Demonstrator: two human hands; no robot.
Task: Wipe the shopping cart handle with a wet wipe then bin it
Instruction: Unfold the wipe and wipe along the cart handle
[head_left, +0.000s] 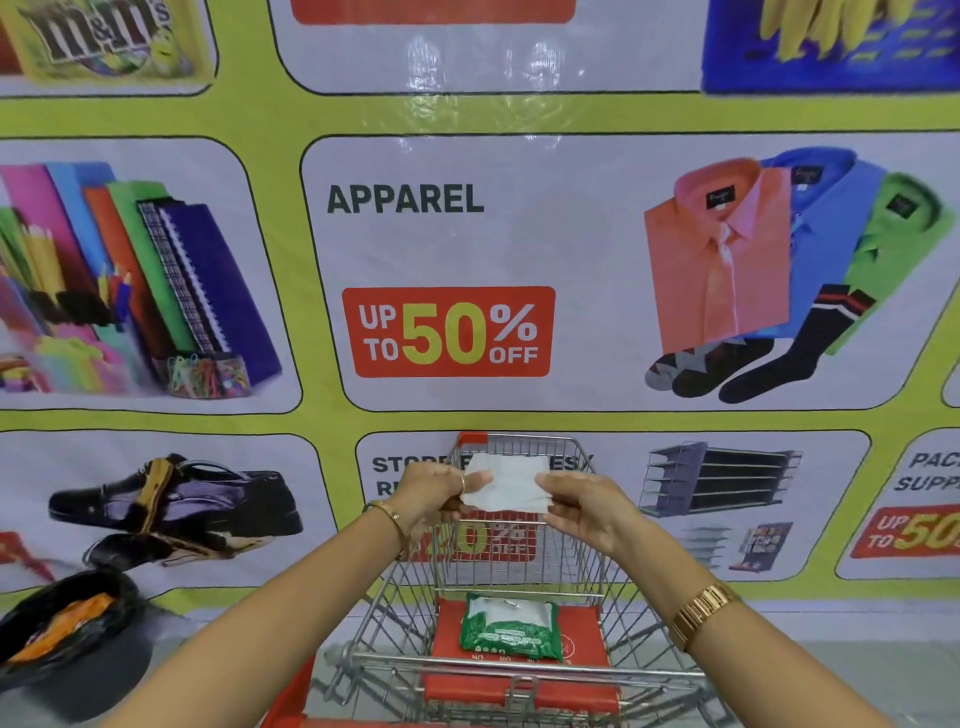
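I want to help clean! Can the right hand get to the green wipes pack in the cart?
Probably yes. The green wipes pack lies uncovered on the red seat, below the right hand, but that hand is pinching the white wipe.

Cart seat flap (587, 631): green wipes pack (511, 631) lying flat.

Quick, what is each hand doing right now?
Left hand: closed, pinching the left edge of the wet wipe.
Right hand: closed, pinching the wipe's right edge.
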